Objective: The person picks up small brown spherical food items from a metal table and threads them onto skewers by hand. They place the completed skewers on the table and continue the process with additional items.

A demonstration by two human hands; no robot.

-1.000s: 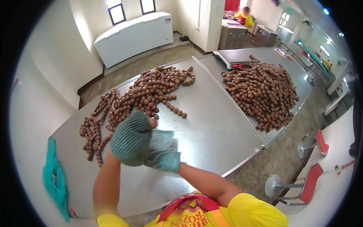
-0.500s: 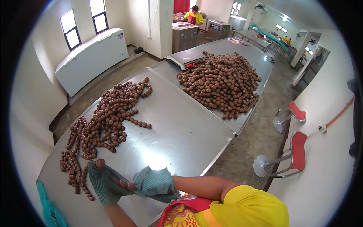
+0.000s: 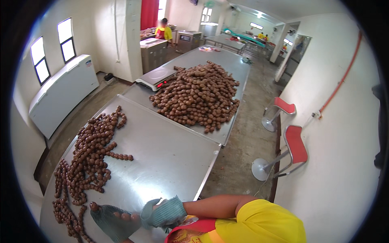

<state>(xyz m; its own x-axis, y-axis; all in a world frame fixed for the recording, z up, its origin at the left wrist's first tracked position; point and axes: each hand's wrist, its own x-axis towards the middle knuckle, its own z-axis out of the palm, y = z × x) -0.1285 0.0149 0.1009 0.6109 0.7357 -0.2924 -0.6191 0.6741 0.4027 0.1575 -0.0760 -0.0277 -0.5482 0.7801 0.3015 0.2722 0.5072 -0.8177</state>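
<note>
Brown balls point(image 3: 121, 216), a few in open left hand point(image 3: 113, 218) w/ green glove, low over steel counter point(image 3: 162, 162) beside the spread point(image 3: 91, 158). Look small, light, firm, roll easily; cup from below. Right hand point(image 3: 164, 212) half-curled, holding nothing visible.

tables point(image 3: 162, 162): 2 | stools point(image 3: 293, 148): 2 | scale point(image 3: 156, 79): 1 | gloved hands point(image 3: 162, 212): 2

Strung balls point(image 3: 91, 154) left on the bench point(image 3: 162, 162) before me, loose heap point(image 3: 196, 95) behind it, scale point(image 3: 156, 78) left of the heap, stools point(image 3: 283, 150) right of the bench
</note>
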